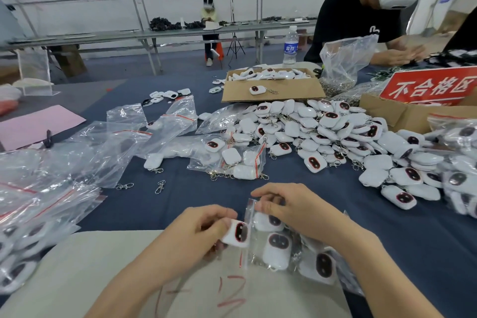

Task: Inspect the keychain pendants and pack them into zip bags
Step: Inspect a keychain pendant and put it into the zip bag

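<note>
View: head, looking down over the work table.
Landmark: pile (322,131) of white pendants with dark, red-rimmed faces, heaped on the blue cloth (413,240).
Left hand (204,227): in front of the pile, nearest the camera; fingers curled round one pendant (237,233), face up.
Pendant: held at the open edge of the zip bag (278,242), touching it; whether it is partly inside, I cannot tell.
Right hand (291,208): in front of the pile, just right of the left hand; thumb and fingers pinch the bag's top edge.
Zip bag: clear with a red strip, lies under the right wrist in front of the pile; at least three pendants show inside, faces up.
Packed bag (232,160): at the pile's left foot, several pendants inside, clasps poking out at the bottom.
Empty bags (85,157): well left of the pile, a loose clear heap.
Clasps (160,186): two loose ones, left of the pile, between the empty bags and the packed bag.
Box (271,86): cardboard, just behind the pile, more pendants in it, one on its flap.
Sign (433,85): red with white characters, behind the pile to the right.
Bottle (291,45): upright behind the box, further from the pile.
Pink sheet (38,125): far left of the pile.
Person (361,15): seated beyond the pile at right, black shirt, hands together on the table.
</note>
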### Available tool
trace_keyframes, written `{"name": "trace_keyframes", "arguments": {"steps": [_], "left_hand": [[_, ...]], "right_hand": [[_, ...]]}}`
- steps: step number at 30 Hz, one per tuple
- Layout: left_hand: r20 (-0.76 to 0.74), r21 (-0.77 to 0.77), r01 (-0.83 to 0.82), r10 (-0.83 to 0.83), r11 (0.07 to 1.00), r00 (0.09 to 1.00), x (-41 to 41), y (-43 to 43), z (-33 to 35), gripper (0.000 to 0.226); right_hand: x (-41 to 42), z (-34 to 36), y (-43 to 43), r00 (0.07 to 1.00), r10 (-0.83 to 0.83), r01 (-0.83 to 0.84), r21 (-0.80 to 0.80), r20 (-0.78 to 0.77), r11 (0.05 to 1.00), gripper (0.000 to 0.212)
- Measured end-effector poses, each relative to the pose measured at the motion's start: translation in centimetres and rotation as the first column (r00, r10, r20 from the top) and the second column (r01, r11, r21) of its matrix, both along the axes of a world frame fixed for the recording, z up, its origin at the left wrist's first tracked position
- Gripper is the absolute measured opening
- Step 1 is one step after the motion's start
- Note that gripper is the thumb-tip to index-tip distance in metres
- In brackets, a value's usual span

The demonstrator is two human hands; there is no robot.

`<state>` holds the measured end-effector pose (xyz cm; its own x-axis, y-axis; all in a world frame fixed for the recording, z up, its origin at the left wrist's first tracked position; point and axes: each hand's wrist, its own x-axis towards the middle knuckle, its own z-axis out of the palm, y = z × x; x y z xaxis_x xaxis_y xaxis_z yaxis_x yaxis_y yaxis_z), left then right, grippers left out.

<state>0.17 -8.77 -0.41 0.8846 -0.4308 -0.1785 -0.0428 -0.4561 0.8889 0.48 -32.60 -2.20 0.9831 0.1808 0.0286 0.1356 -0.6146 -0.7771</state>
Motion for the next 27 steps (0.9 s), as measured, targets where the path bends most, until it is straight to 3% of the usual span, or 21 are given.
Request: {"name": "trace_keyframes", "arguments": {"steps": [3, 9, 14, 17, 23, 27], "left_hand": [[-0.070, -0.052, 0.078, -0.082, 0.996, 0.994, -1.0, -1.2, 0.5, 0.019], [-0.010, -0.127, -0.150, 0.150, 0.981, 0.989, -2.3, -3.5, 0.2, 0.024], [0.251, 0.097, -0.006, -0.019, 0.995, 0.968, -2.8, -3.8, 0.6, 0.047], [0.348, 0.087, -0.088, 0.053, 0.992, 0.936, -1.6, -3.0, 1.3, 0.047], [0.295, -0.112, -0.273, 0.294, 0.955, 0.909, 3.2, -3.6, 0.2, 0.035], [0.399, -0.098, -0.306, 0.319, 0.947, 0.860, 5.9, -5.5, -1.0, 0.027]], "right_hand": [[0.0, 0.0, 0.2, 1.000, 0.011, -0.011, -0.018, 0.003, 1.000, 0.022], [0.4, -0.1, 0.1, 1.000, -0.002, 0.001, 0.041, 0.029, 0.999, 0.028], [0.6, -0.5, 0.2, 1.000, 0.003, -0.005, 0.080, 0.024, 0.997, 0.023], [0.6, -0.4, -0.1, 1.000, -0.019, 0.018, 0.089, 0.013, 0.996, 0.018], [0.7, -0.2, -1.8, 0.970, -0.203, 0.187, 0.128, 0.133, 0.974, 0.019], [0.9, -1.0, -3.8, 0.875, -0.429, 0.405, 0.146, 0.226, 0.903, 0.024]]}}
